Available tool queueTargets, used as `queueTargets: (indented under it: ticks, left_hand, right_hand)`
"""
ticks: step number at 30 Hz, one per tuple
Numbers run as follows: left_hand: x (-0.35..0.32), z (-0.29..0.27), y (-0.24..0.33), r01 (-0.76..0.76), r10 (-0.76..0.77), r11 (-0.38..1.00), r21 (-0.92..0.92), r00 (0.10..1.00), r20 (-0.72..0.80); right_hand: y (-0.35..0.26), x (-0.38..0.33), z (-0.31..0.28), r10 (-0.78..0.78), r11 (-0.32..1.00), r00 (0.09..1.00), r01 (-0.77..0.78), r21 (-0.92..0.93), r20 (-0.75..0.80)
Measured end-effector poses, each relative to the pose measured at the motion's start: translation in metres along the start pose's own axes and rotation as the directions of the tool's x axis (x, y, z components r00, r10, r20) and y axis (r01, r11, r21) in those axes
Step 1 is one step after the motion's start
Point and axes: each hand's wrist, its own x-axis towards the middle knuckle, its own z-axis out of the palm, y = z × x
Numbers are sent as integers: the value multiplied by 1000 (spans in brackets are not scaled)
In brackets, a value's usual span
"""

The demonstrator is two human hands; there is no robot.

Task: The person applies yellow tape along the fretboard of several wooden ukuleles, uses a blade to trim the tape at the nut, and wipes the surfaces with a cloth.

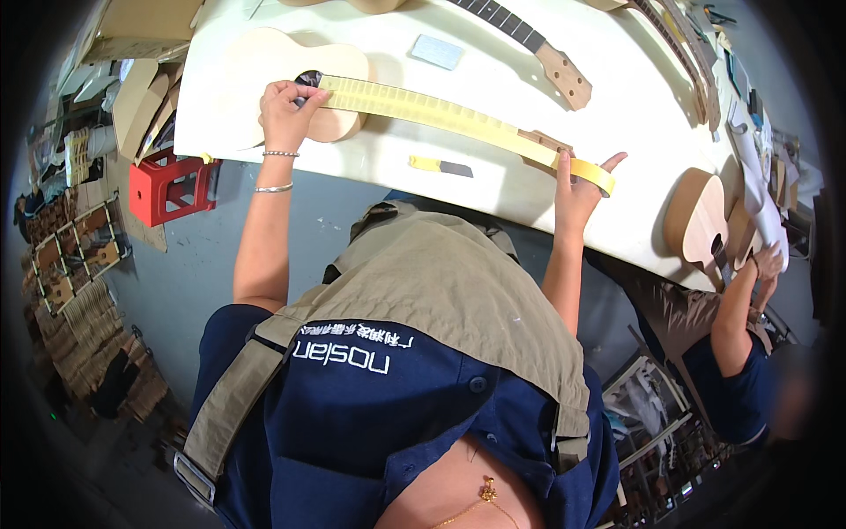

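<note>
- Head view: your left hand [284,113] sits at about 11 o'clock. Its fingers [304,99] are bent and press one end of a yellow tape strip [423,109] down by the sound hole of a small pale guitar [291,62].
- The tape strip runs along the guitar's neck, from 11 o'clock toward 2 o'clock, across the white bench [493,185].
- Your right hand [577,189] is at about 2 o'clock. It holds the yellow tape roll [592,175] at the far end of the strip. Thumb and first finger pinch the roll, and the other fingers are spread out.
- You wear two silver bracelets [275,172] on your left wrist.
- A small yellow and grey scraper [441,166] lies on the bench between your two hands, near the edge closest to you.
- A pale blue block [437,51] lies at 12 o'clock, past the strip.
- Another guitar neck [538,48] with a dark fretboard lies at 1 o'clock.
- A red crate [167,187] sits at 9 o'clock, just beside the bench.
- Another person's hand [768,263] touches a second guitar body [696,216] at 3 o'clock.
</note>
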Motion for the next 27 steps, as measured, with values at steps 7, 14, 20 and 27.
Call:
queueTargets:
  ticks: [7, 14, 20, 27]
  left_hand:
    - [-30, 1, 8, -302, 353, 880, 367, 932, -79]
    - [-62, 23, 40, -431, 414, 751, 500, 898, 152]
    - [-109, 104, 152, -479, 333, 849, 223, 812, 479]
    - [-124, 121, 138, -584, 563, 807, -91, 713, 419]
  right_hand:
    - [17, -1, 9, -18, 1000, 992, 19, 10, -121]
    - [7, -3, 9, 8, 983, 992, -32, -183, -127]
    - [23, -3, 27, -145, 960, 973, 95, -262, -179]
    - [29, -4, 30, -127, 982, 975, 98, -158, -183]
